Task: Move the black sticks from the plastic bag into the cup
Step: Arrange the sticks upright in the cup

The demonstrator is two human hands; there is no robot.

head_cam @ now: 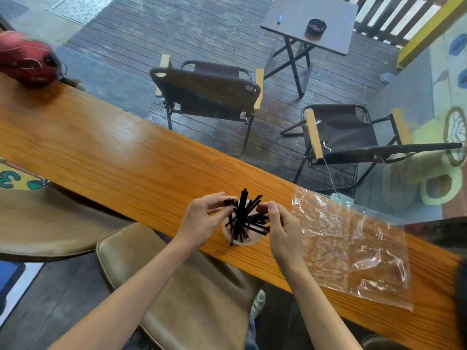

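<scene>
On the wooden counter (pixel 106 152), both hands pinch sticks (pixel 242 215) over the cup (pixel 243 240): left hand (pixel 202 221), right hand (pixel 280 231); gather them upright, bag (pixel 353 246) lies flat at right

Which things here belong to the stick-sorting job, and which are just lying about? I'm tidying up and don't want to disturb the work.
Part of the job:
black sticks
cup
plastic bag, lying flat on the wooden counter
left hand and right hand, both at the sticks

Just lying about:
red object at the counter's far end
folding chairs
small table with ashtray
</scene>
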